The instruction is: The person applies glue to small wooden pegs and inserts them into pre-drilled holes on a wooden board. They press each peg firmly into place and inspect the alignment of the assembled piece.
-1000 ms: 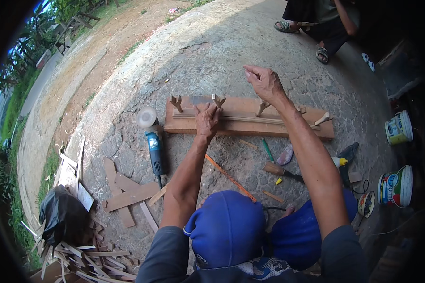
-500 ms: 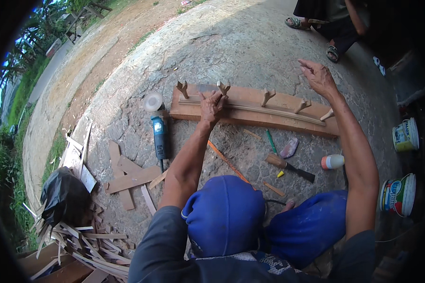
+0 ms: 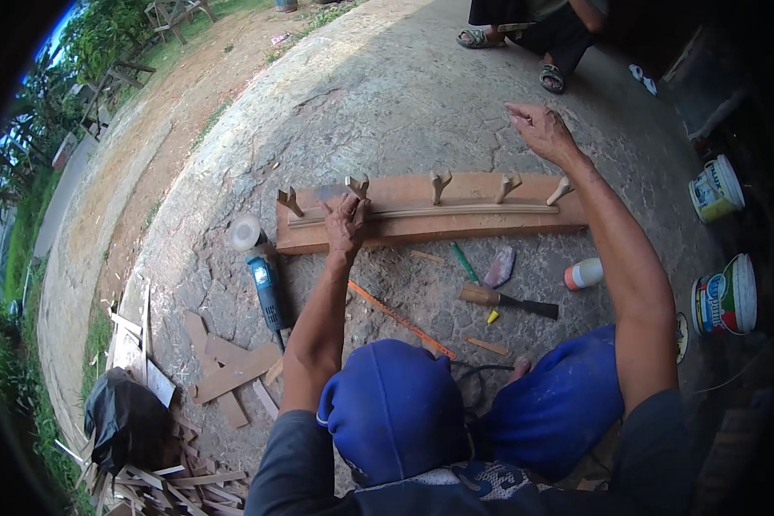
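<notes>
A thick brown plank (image 3: 490, 225) lies across the ground in front of me. On it rests a thin wooden rail (image 3: 456, 209) with several short pegs standing up, notched or forked at their tops. My left hand (image 3: 346, 228) is closed at the base of the second peg from the left (image 3: 358, 184), one finger sticking out to the side. The hand hides part of the rail and the foot of that peg. My right hand (image 3: 543, 135) is raised beyond the plank's right end, touching nothing. Its fingers reach leftward, loosely bent, and I see nothing in them.
An angle grinder (image 3: 265, 292) lies left of the plank. Nearer lie a chisel (image 3: 507, 299), an orange strip (image 3: 400, 318), a green stick (image 3: 464, 262) and a white-and-orange container (image 3: 584, 273). Wood scraps (image 3: 232, 361) lie left, buckets (image 3: 724, 294) right. A person's sandalled feet (image 3: 552, 77) are beyond.
My view has shifted, so the plank and tools appear farther left. The left hand stays at the same peg. The right hand remains raised, its fingers slightly more bent.
</notes>
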Available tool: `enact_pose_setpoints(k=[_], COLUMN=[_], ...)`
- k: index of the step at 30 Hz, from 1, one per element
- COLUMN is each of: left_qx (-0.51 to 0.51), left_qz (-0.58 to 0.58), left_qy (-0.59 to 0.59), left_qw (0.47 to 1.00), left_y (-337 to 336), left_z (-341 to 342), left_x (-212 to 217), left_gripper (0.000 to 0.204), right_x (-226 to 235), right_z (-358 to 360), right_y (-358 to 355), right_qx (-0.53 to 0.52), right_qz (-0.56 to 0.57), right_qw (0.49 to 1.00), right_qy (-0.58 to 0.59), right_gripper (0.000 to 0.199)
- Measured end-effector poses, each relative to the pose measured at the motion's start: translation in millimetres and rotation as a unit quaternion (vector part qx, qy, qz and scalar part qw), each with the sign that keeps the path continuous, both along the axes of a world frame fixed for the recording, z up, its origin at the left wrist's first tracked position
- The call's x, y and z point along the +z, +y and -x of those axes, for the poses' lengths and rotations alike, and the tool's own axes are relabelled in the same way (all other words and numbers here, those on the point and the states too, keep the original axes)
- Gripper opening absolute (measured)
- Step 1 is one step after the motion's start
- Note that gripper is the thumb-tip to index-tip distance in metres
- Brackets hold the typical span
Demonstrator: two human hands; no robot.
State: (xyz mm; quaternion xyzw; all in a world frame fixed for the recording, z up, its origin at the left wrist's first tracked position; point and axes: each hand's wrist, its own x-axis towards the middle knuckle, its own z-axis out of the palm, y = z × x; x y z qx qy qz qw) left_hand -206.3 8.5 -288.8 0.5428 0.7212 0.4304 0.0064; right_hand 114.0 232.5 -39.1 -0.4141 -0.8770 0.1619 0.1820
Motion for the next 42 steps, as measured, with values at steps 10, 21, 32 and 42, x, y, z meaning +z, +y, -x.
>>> enact_pose_setpoints(k=[10,21,32,42], left_qx=[-0.031,-0.027,-0.016,-0.017], left_qz=[0.052,0.047,0.043,0.011], left_qy=[-0.07,-0.073,-0.048,-0.046], left_qw=[0.996,0.996,0.998,0.999], left_y=[2,-3,-6,-5], left_z=[-9,-8,-6,-4], left_x=[8,13,13,11], left_gripper=[0.019,0.021,0.02,0.027], right_x=[-20,-34,-39,-19], right_z=[-30,-48,-39,-16], right_y=[15,22,22,8], right_qx=[-0.001,-0.038,-0.012,0.048], right_qz=[-0.029,0.006,-0.008,-0.073], right_qw=[0.999,0.998,0.997,0.993], right_qy=[-0.024,-0.045,-0.074,-0.075], right_gripper=[0.04,0.036,0.037,0.035])
